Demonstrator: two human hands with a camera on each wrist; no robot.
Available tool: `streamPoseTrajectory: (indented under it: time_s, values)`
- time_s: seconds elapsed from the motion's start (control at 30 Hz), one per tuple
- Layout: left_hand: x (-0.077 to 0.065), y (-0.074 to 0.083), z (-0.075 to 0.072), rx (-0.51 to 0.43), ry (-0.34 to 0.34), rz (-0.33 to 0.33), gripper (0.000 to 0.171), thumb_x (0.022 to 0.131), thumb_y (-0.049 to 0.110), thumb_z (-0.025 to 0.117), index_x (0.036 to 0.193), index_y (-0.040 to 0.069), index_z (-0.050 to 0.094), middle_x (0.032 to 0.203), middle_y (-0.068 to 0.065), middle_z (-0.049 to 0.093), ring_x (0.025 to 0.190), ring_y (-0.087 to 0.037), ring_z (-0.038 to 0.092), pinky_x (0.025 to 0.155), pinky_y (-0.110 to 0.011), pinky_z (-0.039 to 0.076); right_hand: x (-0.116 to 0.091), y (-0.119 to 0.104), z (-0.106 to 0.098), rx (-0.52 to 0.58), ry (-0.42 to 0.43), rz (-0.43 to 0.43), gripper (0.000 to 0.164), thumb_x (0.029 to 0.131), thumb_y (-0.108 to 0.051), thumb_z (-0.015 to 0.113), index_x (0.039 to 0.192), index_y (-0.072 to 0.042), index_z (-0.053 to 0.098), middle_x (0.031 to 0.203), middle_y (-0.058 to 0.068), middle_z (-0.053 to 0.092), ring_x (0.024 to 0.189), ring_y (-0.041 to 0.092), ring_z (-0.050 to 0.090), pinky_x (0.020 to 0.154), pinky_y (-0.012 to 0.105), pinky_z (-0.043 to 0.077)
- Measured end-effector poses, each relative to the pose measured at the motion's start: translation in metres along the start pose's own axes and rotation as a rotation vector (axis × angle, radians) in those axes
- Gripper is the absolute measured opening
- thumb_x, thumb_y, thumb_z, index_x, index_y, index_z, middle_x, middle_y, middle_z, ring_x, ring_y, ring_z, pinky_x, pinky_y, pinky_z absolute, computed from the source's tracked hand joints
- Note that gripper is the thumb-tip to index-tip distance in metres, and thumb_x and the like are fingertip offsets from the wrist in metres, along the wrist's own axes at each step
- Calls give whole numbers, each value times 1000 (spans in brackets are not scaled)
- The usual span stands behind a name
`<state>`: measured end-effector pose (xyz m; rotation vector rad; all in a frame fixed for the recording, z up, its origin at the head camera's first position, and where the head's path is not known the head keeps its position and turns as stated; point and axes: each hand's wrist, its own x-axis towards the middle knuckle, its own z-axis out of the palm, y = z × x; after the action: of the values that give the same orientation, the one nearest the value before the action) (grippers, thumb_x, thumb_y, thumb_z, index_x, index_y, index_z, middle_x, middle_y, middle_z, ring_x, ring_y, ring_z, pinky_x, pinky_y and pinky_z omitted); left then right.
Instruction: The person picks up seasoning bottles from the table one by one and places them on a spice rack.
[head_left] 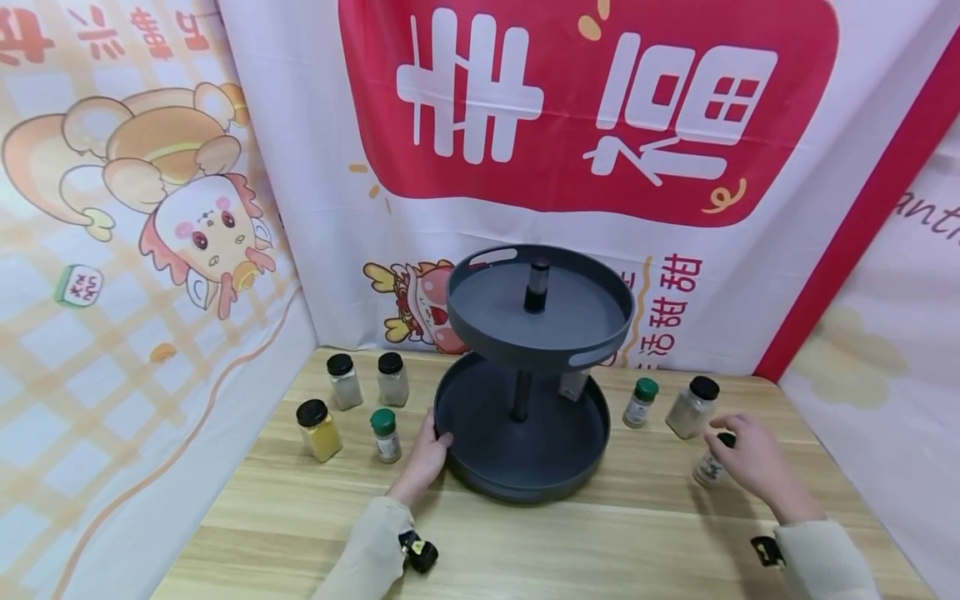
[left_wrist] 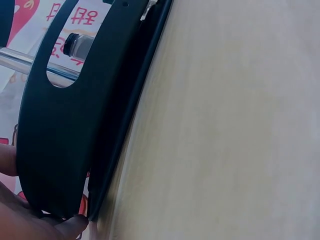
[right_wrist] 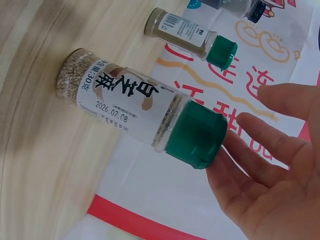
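Observation:
A dark grey two-tier round tray (head_left: 517,479) stands on the table. At the left rim of its lower tier, my left hand (head_left: 423,458) grips the wall, thumb on the inner side; the left wrist view also shows fingers at the tray wall (left_wrist: 60,130). My right hand (head_left: 753,462) is over a sesame seed jar (right_wrist: 125,102) with a green cap, upright on the table. Its fingers (right_wrist: 255,160) are spread and loosely bent right by the cap, and the thumb stands away from it.
Left of the tray are a yellow-filled jar (head_left: 321,433), two black-capped jars (head_left: 347,387) and a green-capped shaker (head_left: 386,437). A black-capped jar (head_left: 577,383) sits in the lower tier. Another green-capped shaker (head_left: 639,406) and a black-capped jar (head_left: 690,410) stand at right. Printed cloths hang behind.

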<state>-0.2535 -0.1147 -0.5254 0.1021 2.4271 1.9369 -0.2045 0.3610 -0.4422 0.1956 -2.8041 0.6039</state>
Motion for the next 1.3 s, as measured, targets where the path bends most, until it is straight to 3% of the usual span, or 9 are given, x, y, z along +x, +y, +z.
streamPoseTrajectory:
  time_s: [0.17,0.3,0.6,0.9,1.07,1.3]
  values:
    - [-2,0,-1,-18,-6,3,65,96,-1,39,150,-2,2,154,-25,2,140,-39,3,112,-54,6,-1,2,3,-8,36,-24,28,83,-9,66,102,11,63,104,32,57,98,50,52,82,61,41]
    - [-4,0,1,-28,12,-4,65,95,-2,41,149,-3,5,153,-27,5,140,-41,6,111,-55,7,-2,8,6,-14,45,-22,33,80,-7,68,104,14,60,106,36,54,100,52,50,84,62,40]
    - [-7,0,10,-5,93,-30,66,92,-2,44,148,-7,9,151,-31,8,138,-44,8,111,-55,8,-5,19,10,-15,-60,106,55,82,-11,66,120,23,44,112,44,45,99,54,48,81,62,43]
    - [-11,-3,17,-22,152,-4,69,88,-5,47,146,-11,9,149,-33,8,138,-44,6,112,-53,7,-10,29,13,48,-93,145,56,86,-14,65,121,23,42,110,43,49,96,52,54,77,59,47]
    - [-12,-3,20,-37,146,-19,75,85,-6,46,147,-9,3,152,-31,2,139,-42,2,112,-53,4,-12,32,15,57,-82,145,51,84,-16,67,117,18,47,102,38,56,90,48,58,73,57,49]
    - [-17,2,21,-57,102,-91,75,90,-2,41,149,-2,-5,154,-23,-6,141,-38,-3,112,-53,3,-15,35,16,112,-106,189,54,88,-24,66,118,16,46,102,36,57,90,44,59,72,54,49]
